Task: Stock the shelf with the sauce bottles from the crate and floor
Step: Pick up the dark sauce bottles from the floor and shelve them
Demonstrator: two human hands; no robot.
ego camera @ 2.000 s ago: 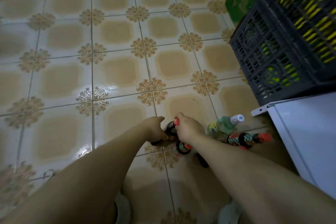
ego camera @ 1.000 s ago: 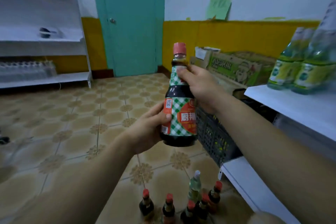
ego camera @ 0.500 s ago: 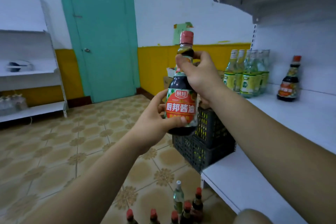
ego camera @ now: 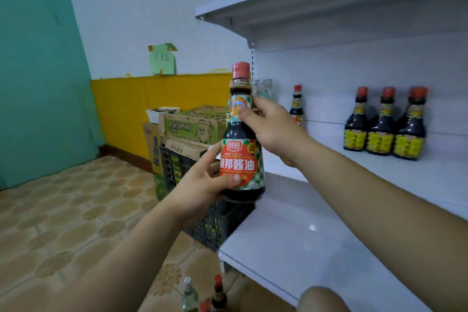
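soy sauce bottle (ego camera: 241,159): upright, red cap, held w/ both hands in front of the white shelf (ego camera: 316,243)
left hand (ego camera: 202,185): wrapped round the lower body, thumb across the label
right hand (ego camera: 272,125): closed on the neck
crate (ego camera: 215,225): dark, just behind/below left hand
shelf bottles (ego camera: 382,124): 3 in a row, well right of right hand
floor bottles (ego camera: 217,294): a few, below both arms
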